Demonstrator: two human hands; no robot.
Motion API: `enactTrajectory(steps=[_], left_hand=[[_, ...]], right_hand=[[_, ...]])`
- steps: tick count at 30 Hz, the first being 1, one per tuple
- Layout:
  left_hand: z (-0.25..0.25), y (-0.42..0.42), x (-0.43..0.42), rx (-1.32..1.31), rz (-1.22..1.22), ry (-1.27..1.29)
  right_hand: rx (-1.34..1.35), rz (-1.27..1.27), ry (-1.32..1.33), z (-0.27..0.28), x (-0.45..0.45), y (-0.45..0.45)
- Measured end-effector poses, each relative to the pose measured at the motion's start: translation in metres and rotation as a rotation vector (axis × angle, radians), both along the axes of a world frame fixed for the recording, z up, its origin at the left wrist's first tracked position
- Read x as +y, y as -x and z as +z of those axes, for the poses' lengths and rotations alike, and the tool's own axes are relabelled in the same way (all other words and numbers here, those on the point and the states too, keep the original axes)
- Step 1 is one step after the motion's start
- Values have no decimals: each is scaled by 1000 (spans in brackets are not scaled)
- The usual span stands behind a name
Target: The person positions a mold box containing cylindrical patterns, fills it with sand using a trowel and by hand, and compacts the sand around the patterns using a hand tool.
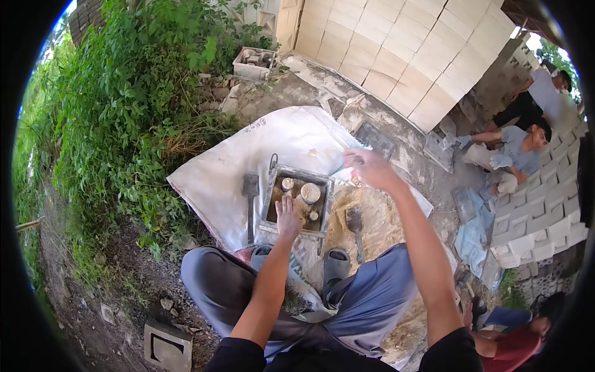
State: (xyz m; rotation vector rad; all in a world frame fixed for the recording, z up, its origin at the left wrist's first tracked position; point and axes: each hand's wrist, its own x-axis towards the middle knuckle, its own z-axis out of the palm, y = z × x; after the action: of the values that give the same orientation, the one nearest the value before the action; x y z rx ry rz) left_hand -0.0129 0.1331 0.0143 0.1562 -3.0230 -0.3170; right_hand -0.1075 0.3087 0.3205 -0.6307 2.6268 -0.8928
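A square grey mould frame [269, 197] lies on a white sack sheet [214, 164] in front of my knees. Brown sand fills it around several round, pale-topped pieces, the largest a cylinder [310, 193]. My left hand [287, 217] rests on the sand in the frame, fingers stretched out and apart, holding nothing. To the right, past the frame's corner, my right hand [367, 167] hovers above the sheet, blurred; whether its fingers hold anything cannot be made out. A flat-headed tool [250, 189] lies left of the frame. On its right, a small trowel [354, 223] lies in loose sand [378, 217].
Dense green plants [124, 93] border the left. Pale stacked blocks [384, 49] form a wall ahead. A white crate [255, 64] stands at the back. Co-workers sit at right, one in a grey shirt [522, 149], one in a red shirt [514, 347]. A concrete block [167, 347] lies lower left.
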Motion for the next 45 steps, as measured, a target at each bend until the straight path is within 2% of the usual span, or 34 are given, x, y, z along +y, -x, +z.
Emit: enactTrajectory(steps=[1,2,4,5,7,8,9,10,11,12,15,17,19,20,21,23,24,25,26,27,29,30,32,33,35,36,38,39,40,41,42,43,44,45], left_hand=[[0,6,3,0,4,3],[1,14,4,-72,28,21],[7,23,6,-178,31,71],[11,24,4,-192,35,83],[24,23,2,-354,-221,-141],[37,21,3,-444,-303,-223],[30,27,1,-453,-308,-206],[24,28,2,-112,-158,-319],[15,35,9,78,-88,-314],[13,40,18,268,-18,-307],[0,58,28,191,-107,-144],[-4,64,45,152,-107,-158],[-2,64,60,59,-164,-19],[-3,65,61,179,-142,-65],[3,64,50,174,-137,-49],[25,56,19,-171,-461,-383],[24,48,1,257,-536,-377],[10,50,-25,513,-428,-357],[20,46,-46,660,-260,-271],[-5,41,-69,639,181,-439],[-15,27,-110,390,714,-609],[-34,15,-131,256,834,-466],[-100,-28,-158,-111,506,-312],[-100,-36,-151,-111,503,-322],[-82,-50,-128,-338,512,-242],[-63,-50,-122,-339,507,-254],[-24,-40,-120,-596,475,-443],[-49,-44,-127,-590,476,-445],[-91,-49,-143,-460,472,-497],[-115,-50,-162,-329,467,-537],[-63,-52,-152,-432,495,-741],[-68,-53,-165,-434,389,-718],[-75,-58,-175,-413,456,-742],[-48,-55,-165,-385,517,-777]], right_hand=[[-36,23,-51,8,-14,-16],[-34,35,-46,-6,-11,-20],[-133,251,-275,-40,-4,-27],[-145,257,-261,-48,0,-21],[-225,482,-891,-47,3,-17],[-174,435,-725,-41,6,-12],[-179,429,-708,-39,4,-3],[-112,286,-406,-39,0,2],[-46,126,-109,-45,4,13],[-60,117,-103,-50,5,20],[-86,166,-147,-62,5,30],[-204,330,-370,-64,3,38],[-216,329,-378,-61,2,37],[-216,305,-357,-63,1,38],[-216,285,-334,-65,-1,38],[-212,318,-311,-65,-5,38],[-204,332,-313,-64,-6,39],[-205,330,-312,-66,-8,40],[-206,336,-292,-71,-10,41],[-206,342,-274,-73,-11,41],[-225,343,-280,-73,-14,41],[-240,349,-280,-74,-16,39],[-256,341,-298,-69,-17,37],[-276,330,-314,-67,-17,36],[-296,311,-344,-69,-13,36],[-316,298,-359,-71,-11,35],[-352,305,-382,-75,-5,41],[-389,326,-395,-79,-3,45],[-377,327,-389,-82,1,49],[-252,335,-407,-88,5,53],[-123,341,-417,-94,5,57],[-103,343,-393,-100,2,62],[-57,426,-458,-107,-2,62],[-2,503,-535,-106,-5,63]])
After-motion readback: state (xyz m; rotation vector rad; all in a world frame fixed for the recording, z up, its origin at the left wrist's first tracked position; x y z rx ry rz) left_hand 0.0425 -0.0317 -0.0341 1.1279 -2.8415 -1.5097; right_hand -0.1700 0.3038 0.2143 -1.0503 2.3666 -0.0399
